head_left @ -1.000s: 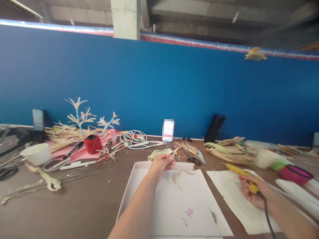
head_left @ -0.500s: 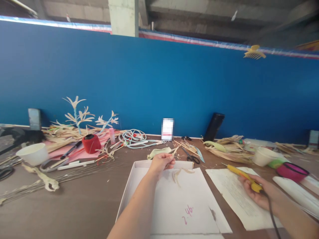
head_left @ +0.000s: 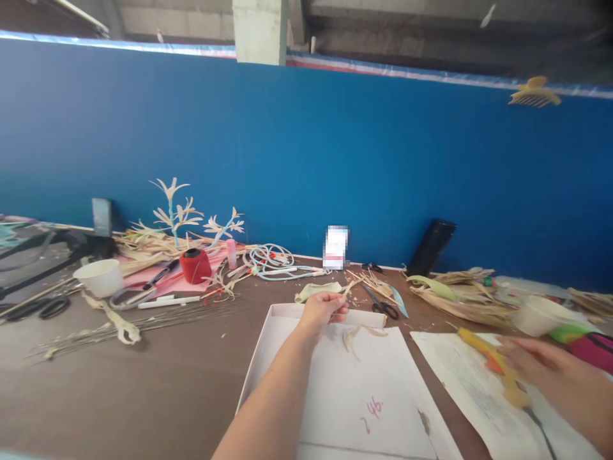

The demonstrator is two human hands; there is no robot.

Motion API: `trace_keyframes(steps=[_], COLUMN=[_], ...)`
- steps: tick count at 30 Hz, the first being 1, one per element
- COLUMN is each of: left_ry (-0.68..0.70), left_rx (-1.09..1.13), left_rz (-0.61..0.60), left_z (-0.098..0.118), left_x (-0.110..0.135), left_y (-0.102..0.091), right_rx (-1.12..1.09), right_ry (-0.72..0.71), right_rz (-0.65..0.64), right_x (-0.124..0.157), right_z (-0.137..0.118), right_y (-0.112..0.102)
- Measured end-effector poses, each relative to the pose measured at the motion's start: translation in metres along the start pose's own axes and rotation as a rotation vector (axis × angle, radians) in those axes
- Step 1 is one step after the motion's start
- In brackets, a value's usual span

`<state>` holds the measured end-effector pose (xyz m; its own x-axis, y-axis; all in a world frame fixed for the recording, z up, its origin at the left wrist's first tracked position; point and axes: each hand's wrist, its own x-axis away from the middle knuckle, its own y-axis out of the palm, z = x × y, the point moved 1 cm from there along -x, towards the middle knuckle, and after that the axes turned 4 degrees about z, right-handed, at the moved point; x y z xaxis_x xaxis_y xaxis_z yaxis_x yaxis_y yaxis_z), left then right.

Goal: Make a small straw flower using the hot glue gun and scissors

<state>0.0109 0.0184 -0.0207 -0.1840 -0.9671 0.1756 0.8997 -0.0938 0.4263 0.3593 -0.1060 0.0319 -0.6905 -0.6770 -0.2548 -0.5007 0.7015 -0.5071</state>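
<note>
My left hand (head_left: 328,308) is closed in a pinch on a pale strip of dried husk (head_left: 352,285), above the far edge of a shallow white box lid (head_left: 345,396). Loose curled husk pieces (head_left: 353,342) lie in the lid just below it. On the right, my right hand (head_left: 543,367), smeared by motion, is closed around a yellow pen-shaped electric tool (head_left: 495,364), which looks like a soldering iron. An orange part shows on its side, and its thin tip points up and left. Its cord (head_left: 541,429) trails toward the front. Beneath it is a printed sheet (head_left: 460,390).
Scissors (head_left: 385,308), thin sticks and a phone (head_left: 335,248) are beyond the lid. A dark cylinder (head_left: 431,248), dried husks (head_left: 460,300) and a white cup (head_left: 541,316) stand right. Left are red thread (head_left: 195,266), husk flowers (head_left: 175,211), wires (head_left: 158,324) and another cup (head_left: 99,278).
The view has swung left, so the scene sits further right. My right hand has shifted and turned the yellow tool over the sheet. My left hand keeps its pinch over the lid.
</note>
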Motion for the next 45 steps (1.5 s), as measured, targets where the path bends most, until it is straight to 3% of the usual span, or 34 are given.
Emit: trace_keyframes(steps=[4, 8, 11, 14, 19, 29, 45], left_ry=[0.041, 0.085, 0.102, 0.118, 0.100, 0.072, 0.077], left_rx=[0.046, 0.084, 0.097, 0.097, 0.056, 0.005, -0.014], left_rz=[0.057, 0.093, 0.104, 0.096, 0.086, 0.067, 0.062], left_z=[0.001, 0.005, 0.006, 0.006, 0.002, 0.002, 0.001], left_x=[-0.002, -0.004, -0.005, -0.005, -0.005, -0.001, 0.000], left_y=[-0.004, -0.009, -0.010, -0.009, -0.005, -0.004, -0.002], right_rx=[-0.235, -0.510, -0.634, -0.650, -0.619, -0.769, -0.770], right_ry=[-0.103, -0.029, 0.073, 0.079, -0.037, 0.125, 0.097], right_rz=[-0.221, -0.327, -0.342, -0.339, -0.387, -0.512, -0.505], right_x=[0.032, 0.058, 0.069, 0.075, 0.079, 0.087, 0.087], right_z=[-0.072, -0.129, -0.139, -0.128, -0.106, -0.109, -0.111], right_y=[0.069, 0.153, 0.201, 0.228, 0.234, 0.234, 0.231])
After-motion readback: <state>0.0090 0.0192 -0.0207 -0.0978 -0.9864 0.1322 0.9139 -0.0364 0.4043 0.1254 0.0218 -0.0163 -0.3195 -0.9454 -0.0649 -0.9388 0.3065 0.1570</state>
